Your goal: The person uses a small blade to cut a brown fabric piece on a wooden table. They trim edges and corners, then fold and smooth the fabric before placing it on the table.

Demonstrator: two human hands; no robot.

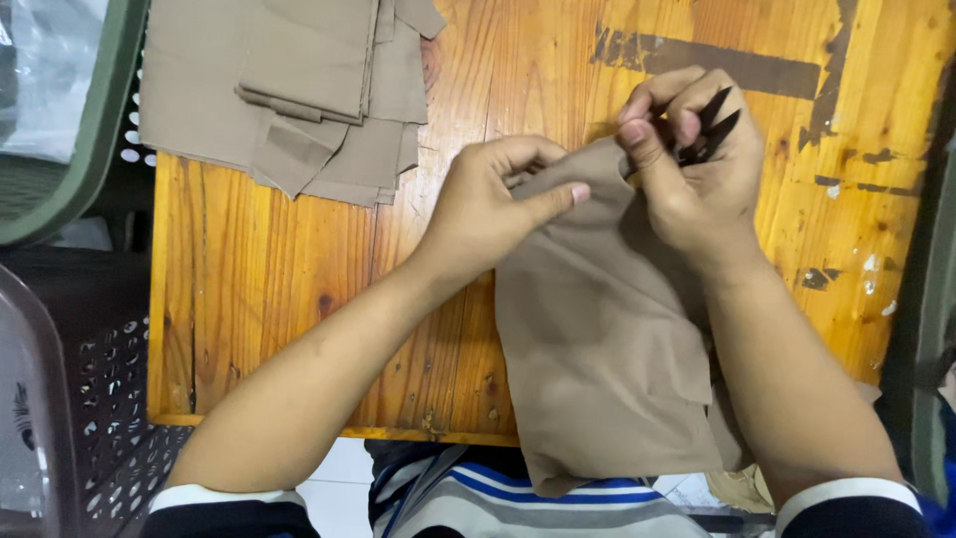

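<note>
Down near the body, a tan piece of cloth hangs off the yellow wooden table. Both hands pinch its top edge: left hand, and right hand with small black snips. Farther left lies a stack of tan cloth pieces, beside a green basket.

We see even, soft indoor light, bright on the wooden tabletop with a mild sheen at upper right; shadows stay faint, focus is sharp at centre, and the left edge falls dim.
</note>
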